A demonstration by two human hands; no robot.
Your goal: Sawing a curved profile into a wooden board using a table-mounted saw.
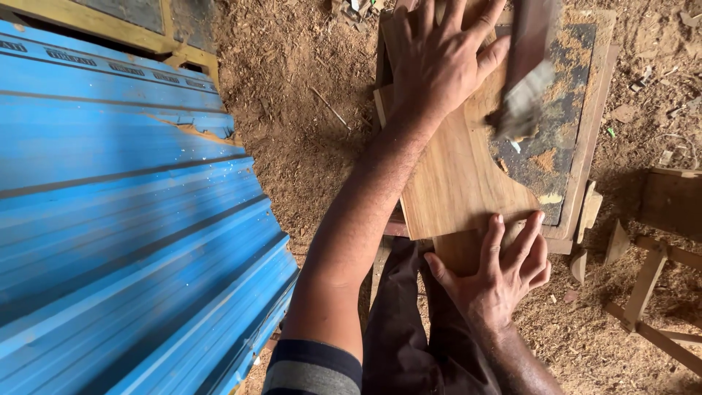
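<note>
Sawdust and wood chips cover the earth floor (pixel 292 124) of this workshop, with blue ribbed metal sheeting (pixel 124 241) lying along the left and a rough wooden frame (pixel 658 292) at the right edge. Nearest the camera, the right hand (pixel 497 281) lies flat with its fingers (pixel 523 245) spread wide, pressing down on the near edge of the curved board (pixel 453 175); it grips nothing, only pins the wood. The board rests across a low, dust-caked counter (pixel 578 124) (more a worn stand than a proper bench). Farther off, the left arm reaches straight out over the board, and the left hand (pixel 439 58) is also laid flat on it, fingers splayed and empty. Just beside that hand a blurred tool (pixel 526 80) meets the wood near the curved cut; who holds it cannot be told. The likely trouble is closeness: the left thumb sits right next to the moving tool, and a skid could catch it. With nothing but palm pressure holding it, the board could also shift under a stroke.
</note>
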